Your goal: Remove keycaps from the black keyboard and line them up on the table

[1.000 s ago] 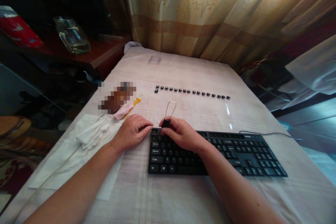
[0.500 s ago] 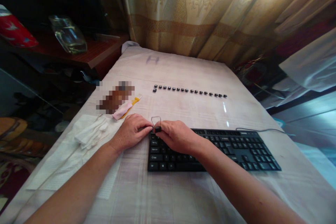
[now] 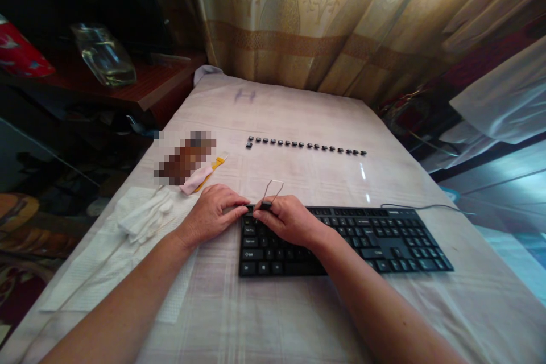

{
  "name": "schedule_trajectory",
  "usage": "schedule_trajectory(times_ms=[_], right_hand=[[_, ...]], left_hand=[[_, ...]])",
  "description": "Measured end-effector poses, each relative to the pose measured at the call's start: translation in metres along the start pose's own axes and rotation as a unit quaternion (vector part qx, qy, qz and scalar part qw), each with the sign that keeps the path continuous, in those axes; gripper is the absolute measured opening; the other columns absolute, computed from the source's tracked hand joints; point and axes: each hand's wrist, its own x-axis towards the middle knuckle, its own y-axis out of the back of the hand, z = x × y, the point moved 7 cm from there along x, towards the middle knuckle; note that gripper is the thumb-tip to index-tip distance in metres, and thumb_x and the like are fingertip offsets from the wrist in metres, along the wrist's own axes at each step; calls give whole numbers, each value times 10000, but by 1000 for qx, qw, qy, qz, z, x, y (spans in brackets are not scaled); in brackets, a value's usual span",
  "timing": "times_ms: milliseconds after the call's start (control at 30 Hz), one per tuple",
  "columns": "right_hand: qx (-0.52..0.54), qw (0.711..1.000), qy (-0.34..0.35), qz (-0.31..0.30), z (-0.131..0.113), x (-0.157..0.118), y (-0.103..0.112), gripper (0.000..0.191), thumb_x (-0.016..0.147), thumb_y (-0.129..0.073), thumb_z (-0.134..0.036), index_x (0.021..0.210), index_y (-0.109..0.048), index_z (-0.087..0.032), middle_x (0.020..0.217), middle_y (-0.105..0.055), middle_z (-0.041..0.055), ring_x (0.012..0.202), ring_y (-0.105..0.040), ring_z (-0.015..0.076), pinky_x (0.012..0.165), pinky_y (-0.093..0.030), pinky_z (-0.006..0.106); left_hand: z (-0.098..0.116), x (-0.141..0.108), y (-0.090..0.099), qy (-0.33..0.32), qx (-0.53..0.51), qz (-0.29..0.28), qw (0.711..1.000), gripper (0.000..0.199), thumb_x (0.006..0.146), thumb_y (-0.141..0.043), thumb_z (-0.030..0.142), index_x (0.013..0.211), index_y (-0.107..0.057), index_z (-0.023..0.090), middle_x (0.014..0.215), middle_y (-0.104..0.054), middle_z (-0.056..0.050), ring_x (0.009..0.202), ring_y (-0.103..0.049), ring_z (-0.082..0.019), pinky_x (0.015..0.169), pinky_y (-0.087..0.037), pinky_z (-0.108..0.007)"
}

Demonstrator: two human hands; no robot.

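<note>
A black keyboard point(image 3: 392, 244) lies in front of me, some of its keys hidden under my right hand and wrist. My right hand point(image 3: 288, 219) pinches a keycap puller point(image 3: 266, 205) by its black handle, over the keyboard's upper left keys. The wire loop of the puller points up and away from me. At the keyboard's top left corner, the thumb and forefinger of my left hand point(image 3: 215, 210) grip the edge. Beyond the keyboard, several loose black keycaps point(image 3: 294, 144) stand in a long row, with one more keycap point(image 3: 249, 145) just in front of its left end.
Left of the keyboard lie a white cloth point(image 3: 147, 216) on textured white paper point(image 3: 98, 273), a yellow-handled brush point(image 3: 217, 162) with pale wrapping, and a blurred-out item point(image 3: 183, 159). A glass jar point(image 3: 104, 57) stands on a wooden shelf. The keyboard cable point(image 3: 430, 205) trails right.
My right hand has moved slightly right, away from my left fingertips, carrying the keycap puller. The wire loop now leans more to the right. My left hand stays at the keyboard's corner.
</note>
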Motion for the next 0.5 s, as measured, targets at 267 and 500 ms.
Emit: schedule_trajectory(times_ms=[267,500], right_hand=[[-1,998,20,67,4,-6,-1,270,966,-426,-313,842,-619,-171,756,-659,57,715,-612,166,702,-455,268],[71,992,-2,104,3,-7,8,315,962,-410,-375,804,-610,-191,666,-628,21,628,-596,145,640,-459,254]], left_hand=[[0,1,-1,14,-5,-2,1000,163,863,-605,336,939,-734,271,890,-737,-13,908,-620,-203,879,-408,-370],[-2,1,0,27,-16,1,1000,162,857,-613,360,920,-735,274,884,-731,-14,897,-614,-201,873,-419,-366]])
